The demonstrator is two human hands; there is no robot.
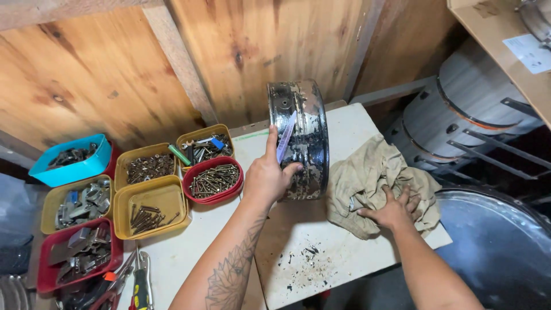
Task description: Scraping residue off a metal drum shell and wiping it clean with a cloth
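My left hand (265,177) grips a thin flat blade (286,136) and presses it against the side of a round metal drum shell (307,138) that stands on its edge on the white table (344,252). The shell's dark coating is flaked and patchy. My right hand (392,210) lies spread, palm down, on a crumpled beige rag (367,172) just to the right of the shell. Dark flakes (307,261) lie scattered on the table in front of the shell.
Several plastic trays of screws and metal fittings sit at the left: yellow (150,211), red (213,181), blue (72,161). Pliers (140,284) lie at the lower left. Drum shells (459,120) are stacked at the right, and a large drum head (499,247) is at the lower right. Wooden wall behind.
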